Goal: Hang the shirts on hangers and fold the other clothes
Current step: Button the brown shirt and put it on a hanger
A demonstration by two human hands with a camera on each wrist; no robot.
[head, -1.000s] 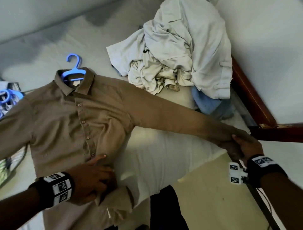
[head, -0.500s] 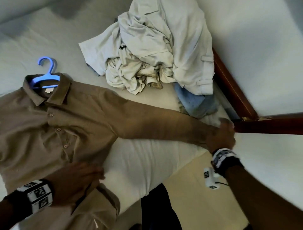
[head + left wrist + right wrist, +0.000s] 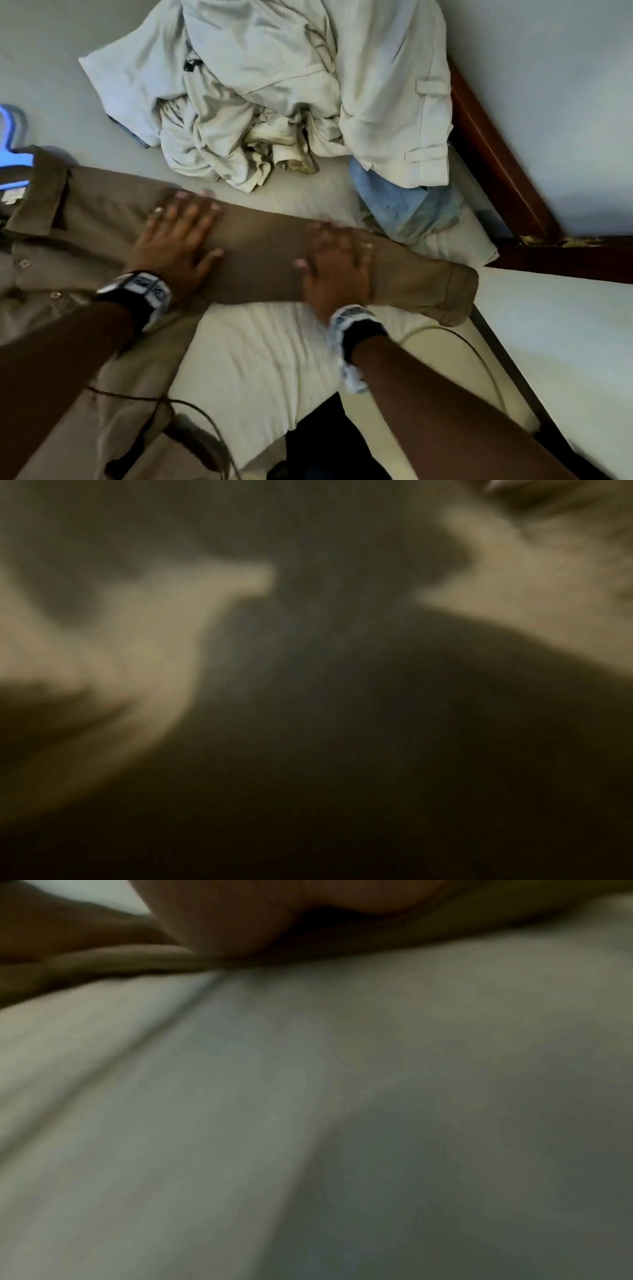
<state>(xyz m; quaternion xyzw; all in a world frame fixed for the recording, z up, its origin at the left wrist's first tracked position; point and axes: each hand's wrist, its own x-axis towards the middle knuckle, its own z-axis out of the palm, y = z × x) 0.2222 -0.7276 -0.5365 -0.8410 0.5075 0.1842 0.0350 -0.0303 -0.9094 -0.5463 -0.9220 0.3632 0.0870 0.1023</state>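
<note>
- The brown shirt [image 3: 85,246] lies flat on the bed [image 3: 260,359], filling the left side of the head view, its collar at the left edge and one sleeve [image 3: 421,284] stretched out to the right, the cuff ending near the bed's lower right corner.
- A blue hanger [image 3: 13,137] sits inside the collar; only its hook and part of the bar show at the far left edge.
- The left hand [image 3: 174,240] lies palm down on the shirt where shoulder meets sleeve, fingers [image 3: 202,212] straight and spread apart, holding nothing.
- The right hand [image 3: 335,263] lies palm down on the middle of the sleeve, to the right of the left hand and apart from it. It is motion-blurred, but its fingers look straight and spread, flat on the cloth.
- Each wrist wears a black band with a marked camera block.
- A pile [image 3: 291,89] of pale crumpled clothes fills the upper middle of the frame, just above the sleeve without touching it.
- A blue garment [image 3: 400,202] pokes out from under the pile's right side, close to the sleeve's upper edge.
- A dark wooden frame [image 3: 496,164] runs along the bed's right side, against a pale wall.
- Left wrist view: dark and blurred, only brown cloth folds.
- Right wrist view: blurred pale sheet [image 3: 240,1123], with the hand's underside across the top.
</note>
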